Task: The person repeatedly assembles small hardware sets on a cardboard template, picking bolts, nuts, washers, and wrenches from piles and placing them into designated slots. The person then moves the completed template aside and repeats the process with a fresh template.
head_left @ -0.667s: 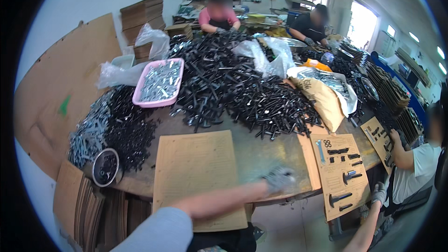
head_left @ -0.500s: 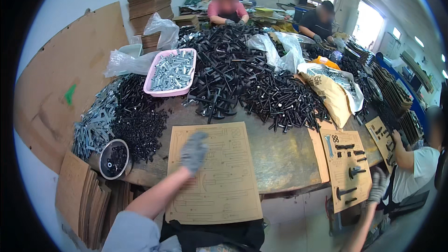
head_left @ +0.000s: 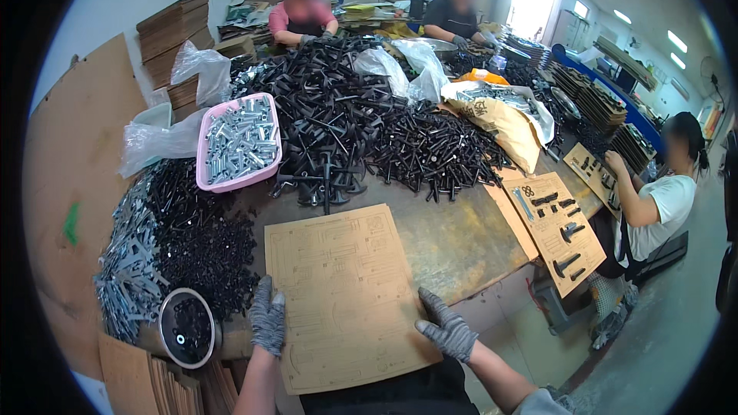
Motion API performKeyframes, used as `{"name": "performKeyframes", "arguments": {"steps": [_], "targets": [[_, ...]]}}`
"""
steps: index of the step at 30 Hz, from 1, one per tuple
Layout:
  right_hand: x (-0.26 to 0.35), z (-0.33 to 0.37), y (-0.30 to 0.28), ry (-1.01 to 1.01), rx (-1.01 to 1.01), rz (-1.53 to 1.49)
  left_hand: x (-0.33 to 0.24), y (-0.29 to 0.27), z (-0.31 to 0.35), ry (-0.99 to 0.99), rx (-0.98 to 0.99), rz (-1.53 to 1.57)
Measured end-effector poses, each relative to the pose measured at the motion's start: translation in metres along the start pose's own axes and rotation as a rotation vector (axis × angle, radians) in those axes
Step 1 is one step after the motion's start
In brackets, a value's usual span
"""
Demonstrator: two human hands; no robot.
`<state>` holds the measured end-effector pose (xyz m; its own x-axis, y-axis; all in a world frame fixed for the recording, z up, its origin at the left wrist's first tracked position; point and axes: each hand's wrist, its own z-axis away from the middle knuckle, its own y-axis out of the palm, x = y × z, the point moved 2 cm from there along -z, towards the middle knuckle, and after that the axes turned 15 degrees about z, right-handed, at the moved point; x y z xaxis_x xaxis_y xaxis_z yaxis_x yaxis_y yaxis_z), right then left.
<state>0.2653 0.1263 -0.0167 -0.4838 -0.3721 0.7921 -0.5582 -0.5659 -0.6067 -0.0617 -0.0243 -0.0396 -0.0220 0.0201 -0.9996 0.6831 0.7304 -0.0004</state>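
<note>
A brown cardboard sheet (head_left: 346, 292) printed with thin part outlines lies before me, its far end on the table and its near end over my lap. My left hand (head_left: 267, 317), in a grey knit glove, grips its left edge near the lower corner. At the opposite edge my right hand (head_left: 450, 328), gloved alike, holds the cardboard with the thumb at the border; some fingertips are hidden. Beyond the sheet's far edge lies a heap of black T-shaped metal parts (head_left: 327, 119). A pink basket (head_left: 240, 183) full of silver sleeves stands to its left.
Black bolts (head_left: 438, 150) are heaped right of centre. At right, another cardboard sheet (head_left: 573, 250) carries black parts and a wrench. A metal bowl (head_left: 184, 361) with small black pieces sits at lower left. One co-worker (head_left: 661, 204) sits at right; two others work across the table.
My left hand has moved from the sheet's surface to its left edge. My right hand has come from beside the right-hand parts sheet to this one's right edge. The view has swung right.
</note>
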Motion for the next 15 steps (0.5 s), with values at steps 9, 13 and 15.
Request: {"name": "performKeyframes", "arguments": {"steps": [9, 13, 15], "targets": [[0.046, -0.231, -0.098, 0.238, -0.307, 0.618, -0.001, -0.009, 0.007, -0.012, -0.049, 0.009], [0.037, -0.304, -0.081, 0.347, -0.317, 0.989, 0.001, -0.006, 0.005, 0.049, -0.026, -0.050], [0.029, -0.307, -0.054, 0.299, -0.507, 1.150, 0.003, -0.006, 0.008, 0.058, -0.043, -0.019]]}}
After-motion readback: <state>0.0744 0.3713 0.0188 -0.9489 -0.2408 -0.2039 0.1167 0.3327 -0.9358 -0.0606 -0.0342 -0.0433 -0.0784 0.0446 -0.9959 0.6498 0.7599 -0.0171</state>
